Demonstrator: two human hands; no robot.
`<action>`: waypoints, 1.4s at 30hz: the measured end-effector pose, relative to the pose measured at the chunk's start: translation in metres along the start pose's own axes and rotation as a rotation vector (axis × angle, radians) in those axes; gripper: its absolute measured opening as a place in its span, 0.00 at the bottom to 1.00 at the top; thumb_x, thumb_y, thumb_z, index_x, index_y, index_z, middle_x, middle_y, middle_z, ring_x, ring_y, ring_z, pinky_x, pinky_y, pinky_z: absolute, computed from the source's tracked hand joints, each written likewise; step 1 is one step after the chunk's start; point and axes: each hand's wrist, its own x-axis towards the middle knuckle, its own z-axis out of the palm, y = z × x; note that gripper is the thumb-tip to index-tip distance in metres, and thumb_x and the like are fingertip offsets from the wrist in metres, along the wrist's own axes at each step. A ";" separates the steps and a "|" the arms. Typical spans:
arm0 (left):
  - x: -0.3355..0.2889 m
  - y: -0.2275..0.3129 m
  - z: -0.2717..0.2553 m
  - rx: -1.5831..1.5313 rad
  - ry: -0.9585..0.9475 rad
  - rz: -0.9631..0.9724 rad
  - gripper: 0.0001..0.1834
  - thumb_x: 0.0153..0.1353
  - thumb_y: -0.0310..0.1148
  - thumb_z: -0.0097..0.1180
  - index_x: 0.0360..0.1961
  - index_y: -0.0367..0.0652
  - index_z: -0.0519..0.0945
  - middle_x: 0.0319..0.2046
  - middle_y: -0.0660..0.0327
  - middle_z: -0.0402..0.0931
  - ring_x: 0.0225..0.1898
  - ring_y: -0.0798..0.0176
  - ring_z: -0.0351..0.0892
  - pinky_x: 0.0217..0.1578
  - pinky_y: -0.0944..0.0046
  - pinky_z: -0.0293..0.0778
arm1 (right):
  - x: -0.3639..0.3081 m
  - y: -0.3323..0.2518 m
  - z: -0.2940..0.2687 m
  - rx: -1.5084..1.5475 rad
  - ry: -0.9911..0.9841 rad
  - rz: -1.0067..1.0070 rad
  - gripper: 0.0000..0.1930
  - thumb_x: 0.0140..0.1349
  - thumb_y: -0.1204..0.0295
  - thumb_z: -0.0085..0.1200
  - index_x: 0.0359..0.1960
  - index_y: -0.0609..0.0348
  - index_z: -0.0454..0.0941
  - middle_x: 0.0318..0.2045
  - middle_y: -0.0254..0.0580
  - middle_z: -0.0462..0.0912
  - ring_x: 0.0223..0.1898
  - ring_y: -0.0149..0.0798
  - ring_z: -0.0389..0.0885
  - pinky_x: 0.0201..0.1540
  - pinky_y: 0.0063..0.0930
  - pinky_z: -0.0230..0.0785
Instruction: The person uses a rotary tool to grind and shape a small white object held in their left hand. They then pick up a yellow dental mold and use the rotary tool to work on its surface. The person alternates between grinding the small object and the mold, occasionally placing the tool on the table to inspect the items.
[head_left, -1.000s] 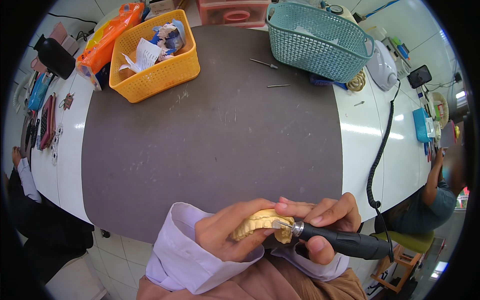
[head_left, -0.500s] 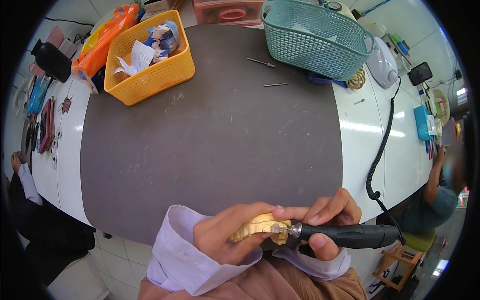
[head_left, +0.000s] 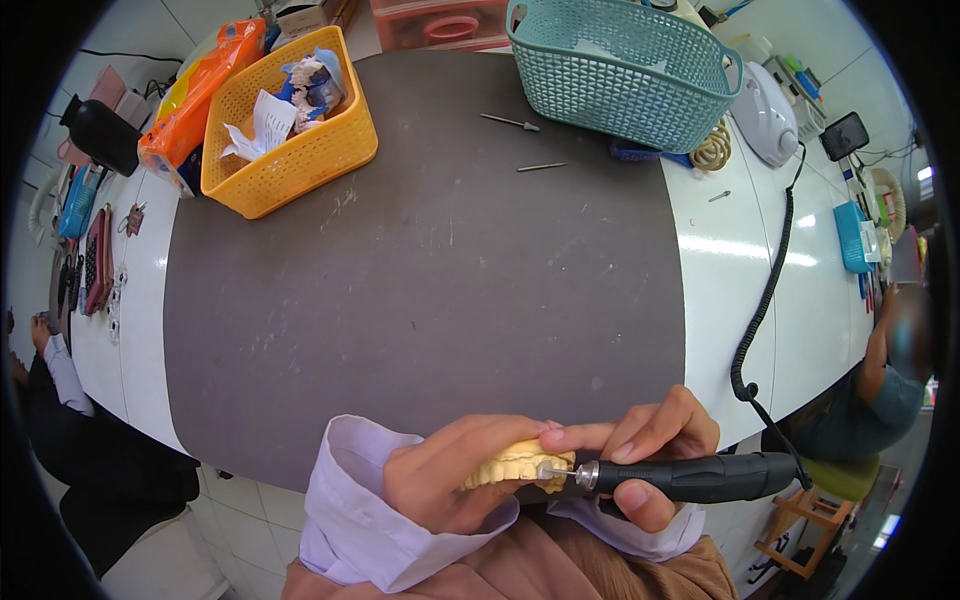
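A yellowish plaster dental cast (head_left: pixel 517 466) with a row of teeth is gripped by my left hand (head_left: pixel 437 474), fingers over its top and thumb below. My right hand (head_left: pixel 655 432) is closed round a black rotary handpiece (head_left: pixel 705 478), which lies nearly level and points left. Its metal collar holds a thin shank with a small pale tip (head_left: pixel 546 470) that touches the teeth near the cast's right end. One right fingertip rests against my left fingers above the cast. Both hands are over the near edge of the dark grey mat (head_left: pixel 420 290).
A yellow basket (head_left: pixel 290 175) with crumpled wrappers stands far left, beside an orange packet (head_left: pixel 205 85). A teal basket (head_left: pixel 620 85) is far right. Two metal burs (head_left: pixel 510 122) lie on the mat. The black coiled cord (head_left: pixel 765 300) runs along the right. Other people sit at both sides.
The view has shifted slightly. The cast is tipped a little differently in my left hand, and the handpiece tip is still against the teeth.
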 end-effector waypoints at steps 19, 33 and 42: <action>0.000 0.004 -0.001 -0.009 -0.013 -0.007 0.24 0.45 0.16 0.61 0.47 0.39 0.73 0.39 0.54 0.78 0.40 0.55 0.81 0.37 0.65 0.79 | -0.009 0.004 0.016 -0.007 0.118 -0.045 0.16 0.53 0.74 0.60 0.31 0.64 0.61 0.24 0.49 0.75 0.42 0.62 0.78 0.48 0.53 0.73; -0.001 0.001 0.003 0.031 -0.012 0.223 0.18 0.50 0.17 0.57 0.45 0.33 0.75 0.42 0.51 0.77 0.41 0.55 0.81 0.39 0.65 0.80 | -0.015 -0.001 0.012 -0.002 0.091 -0.140 0.14 0.53 0.78 0.57 0.31 0.65 0.61 0.21 0.53 0.75 0.40 0.62 0.79 0.46 0.55 0.73; -0.001 -0.001 0.003 0.064 -0.015 0.268 0.19 0.50 0.18 0.55 0.46 0.32 0.74 0.43 0.49 0.76 0.43 0.54 0.80 0.40 0.64 0.79 | -0.015 -0.003 0.011 -0.078 0.096 -0.130 0.13 0.54 0.79 0.57 0.31 0.66 0.62 0.23 0.51 0.74 0.40 0.61 0.80 0.48 0.53 0.72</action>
